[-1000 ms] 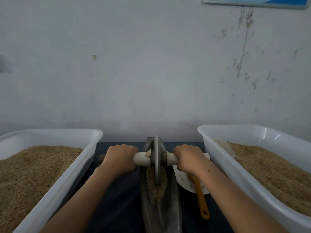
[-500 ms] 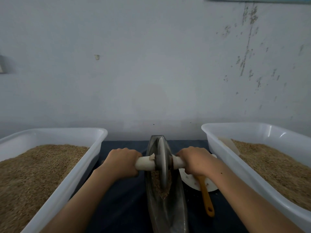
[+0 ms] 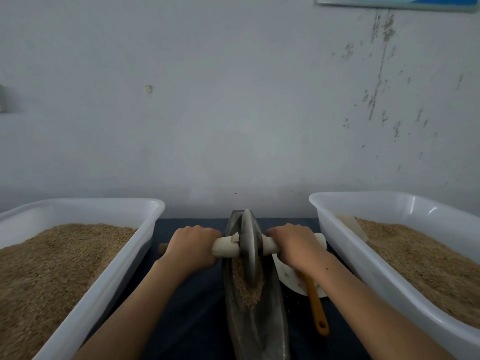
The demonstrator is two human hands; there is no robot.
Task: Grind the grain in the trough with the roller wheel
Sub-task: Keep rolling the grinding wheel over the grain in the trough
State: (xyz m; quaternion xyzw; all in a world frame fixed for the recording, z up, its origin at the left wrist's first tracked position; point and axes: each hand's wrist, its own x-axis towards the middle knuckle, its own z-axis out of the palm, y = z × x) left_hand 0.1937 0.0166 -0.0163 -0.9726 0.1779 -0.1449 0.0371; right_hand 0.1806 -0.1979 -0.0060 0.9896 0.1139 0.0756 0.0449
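Note:
A dark metal boat-shaped trough (image 3: pixel 255 326) runs away from me down the middle of the table. Brown grain (image 3: pixel 246 287) lies in its far half. The grey roller wheel (image 3: pixel 250 246) stands upright in the trough, on the grain, near the far end. A pale wrapped axle (image 3: pixel 224 246) passes through the wheel. My left hand (image 3: pixel 191 246) grips the axle on the left of the wheel. My right hand (image 3: pixel 296 246) grips it on the right.
A white tub (image 3: pixel 104 279) of grain stands at the left and another white tub (image 3: pixel 345 258) of grain at the right. A white dish (image 3: pixel 291 278) with an orange-handled tool (image 3: pixel 317 310) lies just right of the trough. A grey wall rises close behind.
The wheel and both hands have stayed near the far end of the trough, shifting only slightly; the view itself moved a little.

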